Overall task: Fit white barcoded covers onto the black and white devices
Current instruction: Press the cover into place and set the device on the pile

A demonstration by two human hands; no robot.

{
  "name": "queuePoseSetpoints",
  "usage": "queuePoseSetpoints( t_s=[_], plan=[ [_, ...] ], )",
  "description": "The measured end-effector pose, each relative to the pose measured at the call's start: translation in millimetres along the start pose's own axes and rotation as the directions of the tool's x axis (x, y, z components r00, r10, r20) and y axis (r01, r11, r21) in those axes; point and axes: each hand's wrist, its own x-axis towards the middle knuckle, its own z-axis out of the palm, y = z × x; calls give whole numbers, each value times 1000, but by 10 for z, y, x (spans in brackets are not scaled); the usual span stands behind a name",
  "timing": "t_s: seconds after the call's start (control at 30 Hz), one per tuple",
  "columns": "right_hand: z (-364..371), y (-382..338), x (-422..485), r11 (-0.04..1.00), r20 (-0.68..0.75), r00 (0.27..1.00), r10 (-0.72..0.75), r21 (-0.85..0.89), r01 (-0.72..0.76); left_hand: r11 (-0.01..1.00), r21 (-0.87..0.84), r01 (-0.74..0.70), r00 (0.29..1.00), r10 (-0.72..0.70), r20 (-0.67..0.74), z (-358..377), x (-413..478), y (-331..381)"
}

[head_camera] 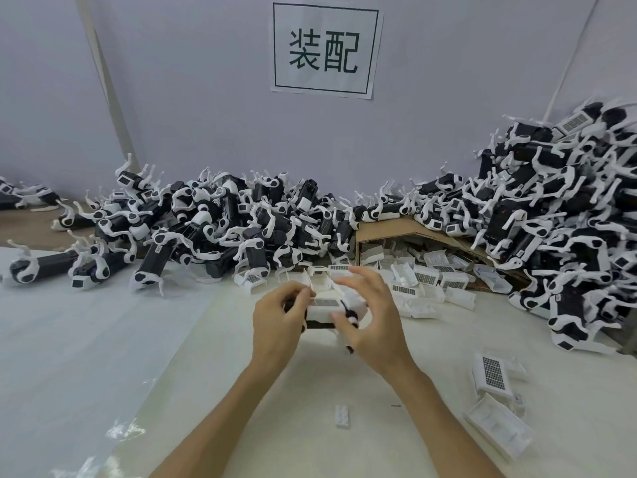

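Mid-way up the bench point(241, 391), our left hand point(279, 315) grips the device point(320, 325) by its left end, long axis lying left-right, barcoded cover point(325, 301) on top. Our right hand point(374, 315) arches over the right end; whether it grips, we cannot tell. Spare covers point(427, 277) wait beyond.
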Motion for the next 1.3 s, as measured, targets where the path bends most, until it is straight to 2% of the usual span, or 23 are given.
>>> queuePoseSetpoints(
  t_s=[0.07,0.17,0.3,0.43,0.5,0.6,0.7,0.87,0.97,1.03,1.13,1.2,1.3],
  plan=[
    [18,1,-8,994,81,996,-44,-95,52,995,-40,86,995,-88,-45,-24,35,8],
    [85,-9,-35,973,218,976,-23,-219,72,979,-96,180,982,-184,-37,-43,80,-16],
    [93,-18,-42,950,141,988,-67,-293,106,965,-148,218,976,-214,43,-44,89,-25],
    [80,-30,-44,966,98,994,-46,-249,69,937,-234,260,963,-234,133,-58,102,19],
    [76,-19,-44,970,67,998,-19,-241,35,892,-335,305,950,-262,168,-80,108,69],
    [71,-2,-32,990,37,994,106,-103,-102,764,-514,390,916,-265,301,-109,103,109],
    [52,2,-22,979,13,984,179,97,-179,696,-557,454,881,-257,397,-116,113,104],
    [71,-42,-15,890,83,959,272,358,-284,739,-527,419,887,-209,412,-122,121,86],
    [53,-90,-12,820,184,935,302,450,-353,859,-382,340,882,-150,446,-88,82,83],
    [38,-119,-12,800,255,913,319,445,-404,900,-300,318,885,-168,434,-62,61,75],
    [33,-144,13,774,264,889,374,439,-456,909,-273,314,904,-198,378,-56,56,49],
    [25,-126,30,718,274,872,407,495,-490,901,-289,323,897,-194,398,-51,49,47],
    [-11,-114,41,595,413,816,405,558,-578,890,-307,336,892,-196,406,-54,48,59]
  ],
)
